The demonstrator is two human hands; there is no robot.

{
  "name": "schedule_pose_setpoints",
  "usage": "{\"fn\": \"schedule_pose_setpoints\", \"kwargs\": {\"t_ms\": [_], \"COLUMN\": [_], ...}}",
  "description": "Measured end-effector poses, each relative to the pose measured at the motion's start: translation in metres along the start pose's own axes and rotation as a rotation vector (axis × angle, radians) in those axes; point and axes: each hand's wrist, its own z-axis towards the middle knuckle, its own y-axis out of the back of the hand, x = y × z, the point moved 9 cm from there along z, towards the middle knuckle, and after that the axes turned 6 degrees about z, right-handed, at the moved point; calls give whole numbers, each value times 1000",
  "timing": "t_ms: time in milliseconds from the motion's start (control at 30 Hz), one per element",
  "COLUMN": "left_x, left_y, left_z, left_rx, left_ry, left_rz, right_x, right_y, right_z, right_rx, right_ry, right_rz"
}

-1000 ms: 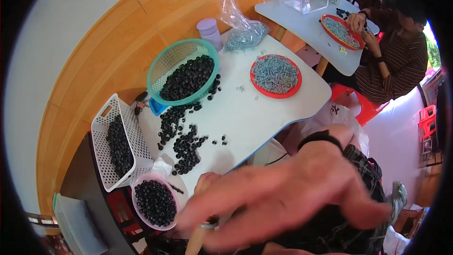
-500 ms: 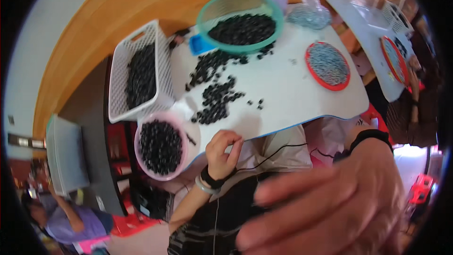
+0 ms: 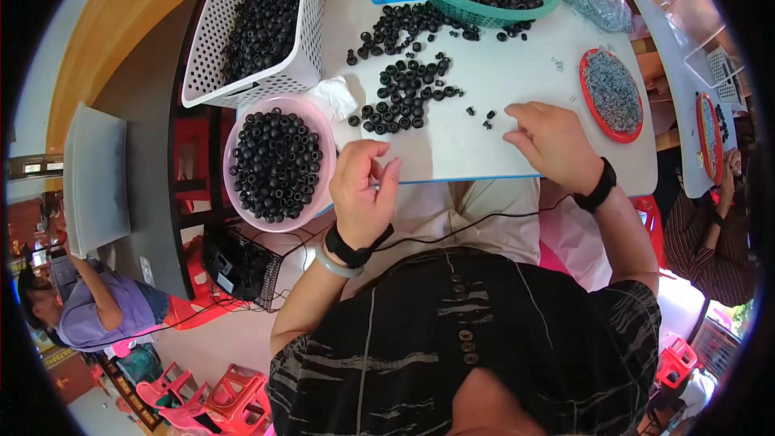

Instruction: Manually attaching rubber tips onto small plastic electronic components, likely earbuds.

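Small black pieces (image 3: 488, 123) just left of nearer right hand (image 3: 557, 144), farther from left hand (image 3: 359, 194); both hands' fingers parted, apparently empty.

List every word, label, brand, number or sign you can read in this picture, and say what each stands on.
No text can be read.
Black object: a white patch, perhaps a label, too small to read.
Dark cabinet: a small pale mark, too small to tell.

Green basket (image 3: 517, 18) cropped — black bits (image 3: 488, 123) by the right hand (image 3: 557, 141) too small to identify.
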Motion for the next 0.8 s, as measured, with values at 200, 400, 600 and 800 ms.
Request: {"fn": "schedule_pose_setpoints", "kwargs": {"t_ms": [200,400,600,800], "left_x": [-5,-7,4,6], "left_y": [-20,-46,-59,-58], "left_z": [16,28,27,27], "left_rx": [26,68,100,75], "left_ry": [-56,-218,-192,-214], "left_rz": [117,331,430,426], "right_x": [-19,-11,-7,-11], "right_y": [-23,-38,-42,-37], "right_z": [15,26,32,30], "right_rx": [4,29,42,-4], "right_ry": [14,35,88,76], "right_rz": [-57,-70,-82,-43]}}
